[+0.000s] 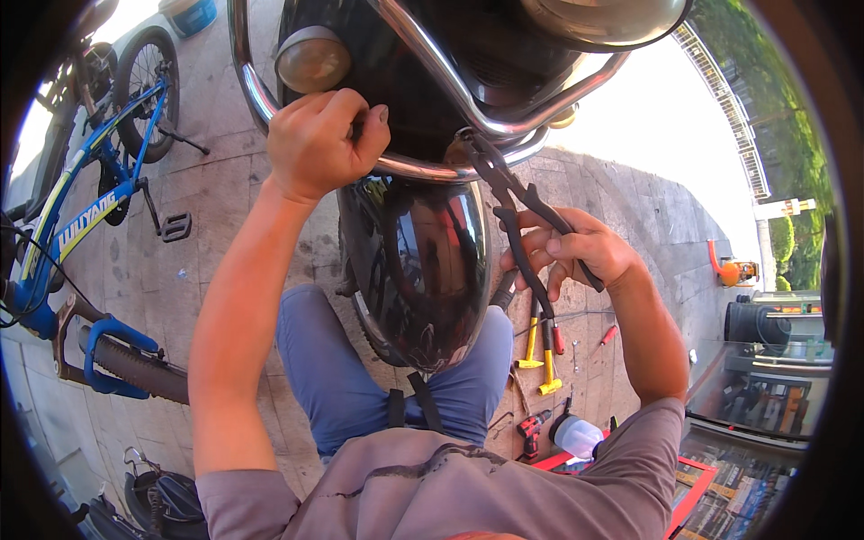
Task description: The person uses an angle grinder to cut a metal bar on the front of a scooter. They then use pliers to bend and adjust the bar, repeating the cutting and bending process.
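Observation:
Before me is the front of a black vehicle with a chrome tube guard [425, 169], a round lamp [314, 59] and a glossy black front mudguard [418, 270]. My left hand [326, 143] is curled in a fist around the guard's left bend, just below the lamp. With my right hand [574, 250] I hold large pliers [513, 196] by their black handles, which are spread apart with fingers between them. The pliers' jaws meet the lower middle of the guard beside a small rusty part [460, 148]. What exactly they bite on is hard to make out.
Yellow-headed hammers [550, 386], a red screwdriver [609, 334], a red cordless drill [533, 432] and a translucent bottle [577, 435] lie at my right. A blue bicycle [101, 196] is at the left. An orange machine [732, 272] stands farther right.

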